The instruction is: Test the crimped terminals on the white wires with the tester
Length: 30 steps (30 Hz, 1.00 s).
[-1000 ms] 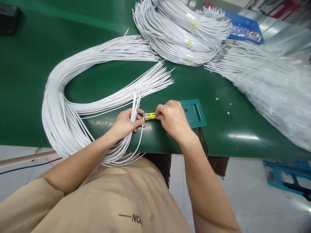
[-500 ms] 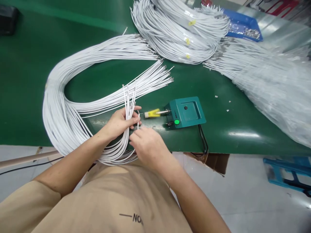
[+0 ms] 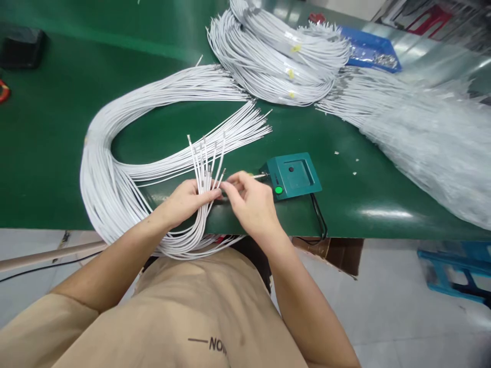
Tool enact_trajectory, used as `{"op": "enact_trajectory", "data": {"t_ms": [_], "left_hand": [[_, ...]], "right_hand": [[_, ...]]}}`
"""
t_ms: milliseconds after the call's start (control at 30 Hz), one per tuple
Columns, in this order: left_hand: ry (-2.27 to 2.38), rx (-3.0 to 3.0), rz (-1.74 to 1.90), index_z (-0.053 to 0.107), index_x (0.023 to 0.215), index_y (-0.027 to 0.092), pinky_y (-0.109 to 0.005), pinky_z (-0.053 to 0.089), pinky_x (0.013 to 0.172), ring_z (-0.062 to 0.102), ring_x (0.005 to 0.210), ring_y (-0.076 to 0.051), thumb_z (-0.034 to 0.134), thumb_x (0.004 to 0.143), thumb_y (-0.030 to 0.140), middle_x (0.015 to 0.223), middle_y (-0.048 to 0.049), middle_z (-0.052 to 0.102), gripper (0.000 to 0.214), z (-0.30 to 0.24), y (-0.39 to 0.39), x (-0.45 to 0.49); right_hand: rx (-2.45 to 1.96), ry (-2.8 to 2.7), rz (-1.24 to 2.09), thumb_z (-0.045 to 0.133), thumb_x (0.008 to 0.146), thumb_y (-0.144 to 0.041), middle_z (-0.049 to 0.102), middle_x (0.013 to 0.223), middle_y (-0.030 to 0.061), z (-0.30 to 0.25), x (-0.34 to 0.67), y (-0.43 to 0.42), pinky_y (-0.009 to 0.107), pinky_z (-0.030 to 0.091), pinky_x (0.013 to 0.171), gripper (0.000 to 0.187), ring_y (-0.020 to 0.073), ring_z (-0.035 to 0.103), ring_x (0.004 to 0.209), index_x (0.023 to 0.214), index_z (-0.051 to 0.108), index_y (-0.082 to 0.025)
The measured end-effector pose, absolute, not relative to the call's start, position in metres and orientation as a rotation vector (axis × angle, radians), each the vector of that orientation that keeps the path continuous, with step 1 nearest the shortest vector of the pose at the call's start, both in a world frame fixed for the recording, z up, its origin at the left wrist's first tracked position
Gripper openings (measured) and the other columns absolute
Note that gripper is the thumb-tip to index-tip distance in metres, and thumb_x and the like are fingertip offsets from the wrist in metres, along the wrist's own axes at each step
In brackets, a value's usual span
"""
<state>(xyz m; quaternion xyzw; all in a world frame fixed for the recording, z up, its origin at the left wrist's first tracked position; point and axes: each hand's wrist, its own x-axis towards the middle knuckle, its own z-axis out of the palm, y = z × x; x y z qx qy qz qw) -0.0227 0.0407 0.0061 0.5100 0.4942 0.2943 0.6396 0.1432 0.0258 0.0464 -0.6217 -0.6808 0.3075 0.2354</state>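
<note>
My left hand is closed around a small bunch of white wires whose metal-tipped ends fan upward above my fingers. My right hand pinches one of those wires near its tip, right beside my left thumb. The wires belong to a big looped bundle of white wires lying on the green table. Just right of my hands sits a small teal box with a lit green button and a metal probe poking out toward my fingers.
More coiled white wire bundles with yellow tags lie at the back. A heap of wires in clear plastic fills the right side. A blue tray of small metal parts sits behind. A black cable drops off the table edge.
My right hand left the yellow piece at the teal box's probe, dropped toward the table edge, then rose to pinch a wire tip beside my left hand. The held wire ends fanned out.
</note>
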Motion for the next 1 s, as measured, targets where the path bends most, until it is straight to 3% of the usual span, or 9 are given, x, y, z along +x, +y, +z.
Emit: {"op": "enact_trajectory", "data": {"t_ms": [133,267,400,533,767,867,1000], "left_hand": [[1.186,1.235,0.690,0.071,0.084,0.013,-0.033,0.046,0.083,0.064,0.085,-0.022,0.065,0.077,0.040,0.083,-0.0068,0.071,0.028,0.010,0.034,-0.019],[1.176,1.090,0.881,0.066,0.093,0.016,-0.030,0.046,0.081,0.063,0.084,-0.018,0.068,0.075,0.036,0.086,-0.0042,0.069,0.027,0.006,0.031,-0.014],[1.164,1.004,0.987,0.059,0.082,0.017,-0.026,0.046,0.074,0.059,0.073,-0.013,0.076,0.065,0.029,0.078,0.0012,0.062,0.027,0.000,0.032,-0.012],[1.267,1.172,0.966,0.056,0.078,0.017,-0.026,0.045,0.071,0.055,0.070,-0.012,0.074,0.067,0.030,0.078,0.0014,0.059,0.025,0.001,0.034,-0.012],[1.213,1.121,0.980,0.052,0.078,0.017,-0.025,0.047,0.069,0.060,0.068,-0.011,0.072,0.069,0.027,0.075,0.0028,0.060,0.025,0.007,0.035,-0.013],[1.170,1.069,0.966,0.049,0.079,0.017,-0.026,0.049,0.068,0.064,0.067,-0.013,0.071,0.071,0.026,0.075,0.0019,0.063,0.026,0.012,0.033,-0.011],[1.105,1.012,0.927,0.044,0.080,0.018,-0.029,0.053,0.068,0.068,0.068,-0.015,0.069,0.073,0.026,0.075,0.0001,0.068,0.027,0.016,0.031,-0.008]], "right_hand": [[-1.550,-1.439,1.163,0.067,0.073,-0.040,0.063,0.064,-0.0022,0.033,0.141,0.047,0.024,0.041,0.058,0.022,0.0105,0.055,0.058,0.076,0.064,-0.018],[-1.422,-1.174,1.357,0.068,0.071,-0.039,0.059,0.058,-0.0039,0.025,0.136,0.043,0.021,0.040,0.052,0.022,0.0083,0.050,0.050,0.071,0.063,-0.017],[-1.414,-1.175,1.330,0.069,0.071,-0.035,0.062,0.062,-0.0023,0.025,0.134,0.039,0.022,0.042,0.057,0.018,0.0086,0.052,0.055,0.070,0.066,-0.016],[-1.397,-1.147,1.230,0.065,0.075,-0.035,0.060,0.065,-0.0019,0.022,0.131,0.037,0.022,0.036,0.051,0.018,0.0069,0.046,0.052,0.073,0.069,-0.017],[-1.075,-0.636,1.688,0.065,0.072,-0.027,0.037,0.054,-0.0074,0.014,0.124,0.036,0.021,0.019,0.042,0.013,0.0032,0.025,0.045,0.068,0.065,-0.015],[-1.031,-0.514,1.861,0.064,0.070,-0.026,0.033,0.055,-0.0078,0.016,0.128,0.039,0.020,0.020,0.042,0.011,0.0032,0.023,0.045,0.069,0.065,-0.015],[-1.046,-0.592,1.821,0.061,0.077,-0.037,0.037,0.057,-0.0067,0.025,0.133,0.047,0.020,0.025,0.043,0.024,0.0039,0.027,0.045,0.079,0.068,-0.015]]}}
